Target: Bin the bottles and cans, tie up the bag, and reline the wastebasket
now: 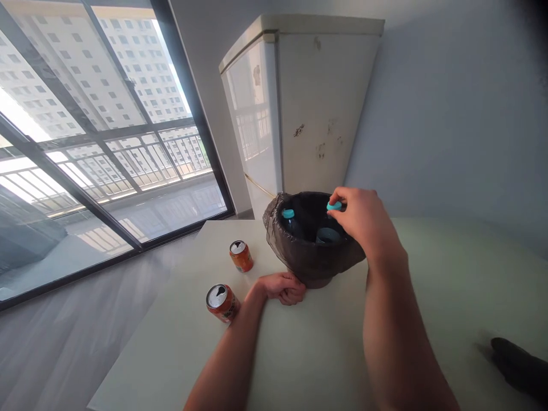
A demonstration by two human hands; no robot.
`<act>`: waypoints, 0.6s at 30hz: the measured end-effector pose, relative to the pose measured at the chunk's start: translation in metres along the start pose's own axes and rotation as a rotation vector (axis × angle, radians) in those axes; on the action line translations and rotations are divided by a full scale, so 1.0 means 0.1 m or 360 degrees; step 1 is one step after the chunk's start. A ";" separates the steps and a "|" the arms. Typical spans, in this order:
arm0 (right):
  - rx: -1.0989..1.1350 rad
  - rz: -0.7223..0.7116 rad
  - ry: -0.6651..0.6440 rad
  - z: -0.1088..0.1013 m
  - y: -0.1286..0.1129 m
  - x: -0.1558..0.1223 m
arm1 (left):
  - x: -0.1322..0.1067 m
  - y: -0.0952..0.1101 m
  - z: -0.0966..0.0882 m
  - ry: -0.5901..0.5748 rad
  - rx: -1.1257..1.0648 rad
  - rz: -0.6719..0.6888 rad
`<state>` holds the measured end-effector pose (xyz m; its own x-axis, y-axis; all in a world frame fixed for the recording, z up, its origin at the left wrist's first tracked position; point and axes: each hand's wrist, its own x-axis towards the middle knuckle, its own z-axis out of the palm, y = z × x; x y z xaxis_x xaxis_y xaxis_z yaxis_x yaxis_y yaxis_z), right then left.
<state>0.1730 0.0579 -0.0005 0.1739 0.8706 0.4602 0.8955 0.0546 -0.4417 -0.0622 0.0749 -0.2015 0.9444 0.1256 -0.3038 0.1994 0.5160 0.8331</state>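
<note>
My right hand [362, 220] pinches a turquoise bottle cap [334, 206] between thumb and fingers, at the right side of a bin's mouth. Whatever lies below that cap is mostly hidden. The bin, lined with a dark plastic bag [317, 257] folded over its rim, stands on the pale table [308, 354]. Inside it, at the left, a bottle [290, 220] with a turquoise cap stands upright, and a clear cup-like container [328, 235] sits near the front. Curled into a fist, my left hand [285, 287] rests on the table against the bin's base.
Two opened orange drink cans, one nearer [222, 303] and one farther [241, 256], stand left of the bin; my left forearm passes close by the nearer one. A dark object [520, 365] lies at the lower right. Behind the table stands a white fridge [321, 108], with glass doors leftward.
</note>
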 end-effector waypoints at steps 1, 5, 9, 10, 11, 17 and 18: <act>0.0015 -0.0010 -0.0029 0.02 0.01 0.01 | 0.00 0.00 0.00 0.0003 0.0002 0.0001; 0.0018 -0.0136 -0.0133 0.06 0.00 0.05 | 0.00 0.00 0.00 0.0023 0.0007 0.0007; -0.0047 -0.0230 -0.0186 0.05 -0.03 0.02 | -0.01 0.00 0.01 0.0035 0.0004 -0.0007; -0.0045 -0.0240 -0.0168 0.04 -0.04 0.01 | -0.01 0.00 0.01 0.0036 0.0000 -0.0008; -0.0037 -0.0249 -0.0132 0.02 -0.05 0.00 | 0.00 0.00 0.01 0.0035 -0.0004 -0.0007; 0.0116 -0.0368 0.0329 -0.15 -0.31 -0.14 | 0.01 -0.01 0.01 0.0038 -0.0041 0.0006; 0.0158 -0.0398 0.0441 -0.18 -0.40 -0.18 | 0.01 -0.01 0.00 0.0047 -0.0049 0.0006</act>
<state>0.1418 0.0312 0.0223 0.0715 0.6600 0.7478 0.8826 0.3074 -0.3557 -0.0615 0.0740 -0.2027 0.9368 0.1522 -0.3149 0.1875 0.5415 0.8195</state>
